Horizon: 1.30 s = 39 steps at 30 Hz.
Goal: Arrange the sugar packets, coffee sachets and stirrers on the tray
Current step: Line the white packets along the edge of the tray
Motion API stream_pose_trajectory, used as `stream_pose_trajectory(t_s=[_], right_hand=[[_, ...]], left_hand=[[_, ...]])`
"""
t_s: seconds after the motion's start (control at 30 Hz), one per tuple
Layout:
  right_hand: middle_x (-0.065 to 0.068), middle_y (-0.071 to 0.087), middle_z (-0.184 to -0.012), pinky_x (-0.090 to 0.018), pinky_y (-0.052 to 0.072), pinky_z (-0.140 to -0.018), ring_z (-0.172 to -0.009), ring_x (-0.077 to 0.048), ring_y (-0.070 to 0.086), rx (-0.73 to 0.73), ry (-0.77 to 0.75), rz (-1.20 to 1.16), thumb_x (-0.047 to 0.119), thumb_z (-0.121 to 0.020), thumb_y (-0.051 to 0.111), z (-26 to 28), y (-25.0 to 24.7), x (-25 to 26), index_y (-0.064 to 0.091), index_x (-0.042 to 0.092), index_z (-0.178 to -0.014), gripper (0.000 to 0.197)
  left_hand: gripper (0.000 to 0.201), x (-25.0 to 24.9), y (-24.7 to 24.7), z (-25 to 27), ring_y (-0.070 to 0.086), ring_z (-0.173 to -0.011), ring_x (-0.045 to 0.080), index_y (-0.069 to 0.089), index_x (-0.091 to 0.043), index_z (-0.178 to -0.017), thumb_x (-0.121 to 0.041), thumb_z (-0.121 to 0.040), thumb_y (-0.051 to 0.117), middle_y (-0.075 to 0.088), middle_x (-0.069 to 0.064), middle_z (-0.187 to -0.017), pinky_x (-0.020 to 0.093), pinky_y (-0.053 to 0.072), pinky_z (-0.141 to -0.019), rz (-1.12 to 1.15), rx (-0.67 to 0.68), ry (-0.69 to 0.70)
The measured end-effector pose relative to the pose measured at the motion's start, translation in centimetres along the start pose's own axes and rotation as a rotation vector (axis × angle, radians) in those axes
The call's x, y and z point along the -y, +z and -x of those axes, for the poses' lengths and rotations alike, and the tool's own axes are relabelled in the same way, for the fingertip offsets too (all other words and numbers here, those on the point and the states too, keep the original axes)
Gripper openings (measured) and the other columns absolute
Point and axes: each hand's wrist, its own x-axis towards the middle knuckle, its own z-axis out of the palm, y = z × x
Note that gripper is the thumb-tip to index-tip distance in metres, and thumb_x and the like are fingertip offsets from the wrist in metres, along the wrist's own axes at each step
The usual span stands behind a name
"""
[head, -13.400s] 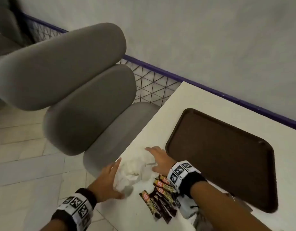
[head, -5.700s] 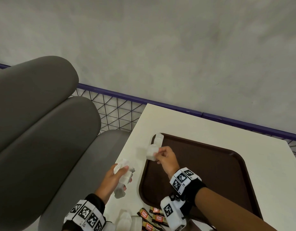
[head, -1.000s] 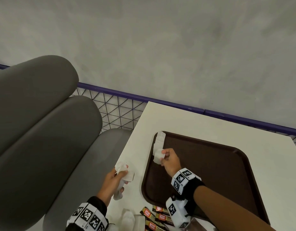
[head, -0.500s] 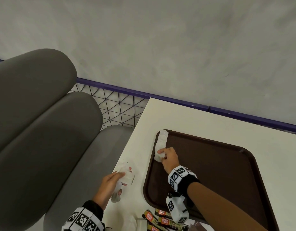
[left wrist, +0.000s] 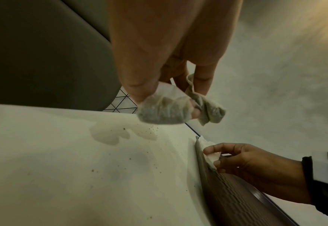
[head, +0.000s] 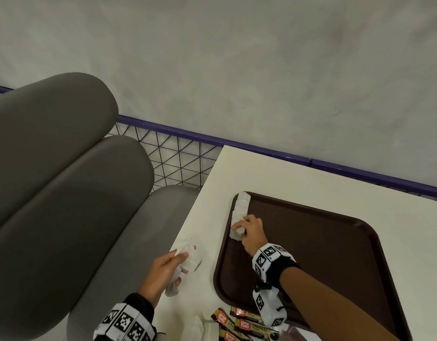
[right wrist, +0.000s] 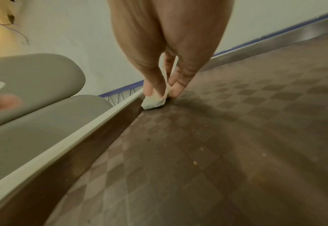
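A brown tray point(head: 335, 254) lies on the white table point(head: 274, 173). A row of white sugar packets point(head: 242, 205) runs along the tray's far left rim. My right hand point(head: 239, 230) pinches one white sugar packet point(right wrist: 153, 102) and holds it down on the tray floor at the near end of that row. My left hand point(head: 185, 259) hovers over the table left of the tray and grips a bunch of white sugar packets point(left wrist: 165, 111). Dark coffee sachets point(head: 247, 323) lie on the table near the front edge.
A grey padded chair point(head: 65, 180) stands left of the table. A purple rail with wire mesh point(head: 178, 158) runs along the wall behind. More white packets point(head: 200, 326) lie by the sachets. The tray's textured floor point(right wrist: 236, 137) is bare to the right.
My right hand has lowered its packet from above the tray's left rim down onto the tray floor, at the end of the row. The left hand has stayed in place with its packets.
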Motion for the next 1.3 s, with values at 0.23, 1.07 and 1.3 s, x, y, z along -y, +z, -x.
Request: stream_pose_trajectory(t_s=[0.23, 1.07, 1.3], right_hand=[[0.000, 0.038, -0.126, -0.017, 0.029, -0.096, -0.118, -0.014, 0.026, -0.030, -0.098, -0.023, 0.002, -0.082, 0.058, 1.6, -0.9, 2.5, 0.066, 0.017, -0.101, 0.026], [0.006, 0.050, -0.081, -0.008, 0.046, -0.062, -0.067, -0.004, 0.047, -0.026, 0.105, -0.518, -0.010, -0.085, 0.049, 5.6, -0.8, 4.4, 0.061, 0.010, -0.098, 0.026], [-0.009, 0.053, -0.097, -0.030, 0.050, -0.081, -0.081, -0.018, 0.052, -0.168, 0.204, -0.404, -0.011, -0.084, 0.049, 3.5, -1.0, 1.1, 0.060, 0.005, -0.110, 0.032]], left_hand=[[0.018, -0.1, 0.4, -0.2, 0.041, -0.060, 0.016, 0.069, -0.002, -0.098, -0.016, -0.089, 0.062, 0.054, 0.016, -0.077, 0.020, 0.034, -0.045, -0.039, -0.019, 0.060], [0.021, -0.7, 0.7, 1.7, 0.036, -0.059, 0.016, 0.071, 0.000, -0.090, -0.014, -0.091, 0.055, 0.059, 0.009, -0.073, 0.022, 0.029, -0.044, -0.088, -0.040, 0.073], [0.020, -0.4, -0.3, 1.3, 0.032, -0.055, 0.018, 0.068, -0.006, -0.083, -0.021, -0.092, 0.057, 0.044, 0.007, -0.065, 0.022, 0.030, -0.047, -0.102, -0.062, 0.050]])
